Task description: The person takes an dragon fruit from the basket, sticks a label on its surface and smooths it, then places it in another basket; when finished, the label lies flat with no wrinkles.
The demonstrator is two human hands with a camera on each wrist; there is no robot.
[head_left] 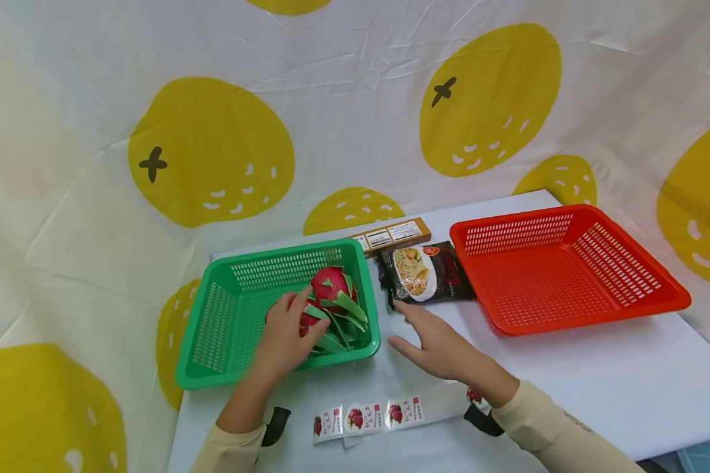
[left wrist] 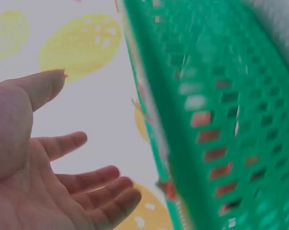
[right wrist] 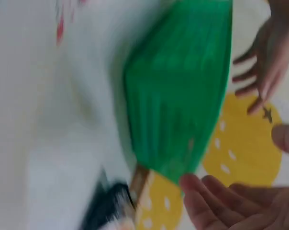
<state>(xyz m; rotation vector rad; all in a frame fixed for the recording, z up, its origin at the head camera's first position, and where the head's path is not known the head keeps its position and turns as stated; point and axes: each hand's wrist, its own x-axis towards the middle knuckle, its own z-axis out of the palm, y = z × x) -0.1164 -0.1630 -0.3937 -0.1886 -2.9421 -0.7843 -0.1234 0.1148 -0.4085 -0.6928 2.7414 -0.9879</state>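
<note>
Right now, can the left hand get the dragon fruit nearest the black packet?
Probably yes: the left hand is over the open-topped green basket, and nothing seems to block its fingers from that dragon fruit.

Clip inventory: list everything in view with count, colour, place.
Green basket: one, green, table left.
Dragon fruits: at least two, red, in green basket.
Red basket: one, red, table right.
Food packet: at least one, black, between baskets.
Box: one, brown, behind packet.
Labels: at least four, white, near side.
Table: one, white, beneath.
Backdrop: one, white, behind.
Floor: one, bluish, lower right.
Sleeves: two, beige, arms.
Straps: two, black, wrists.
Left hand: one, bare, at green basket.
Right hand: one, bare, near packet.
</note>
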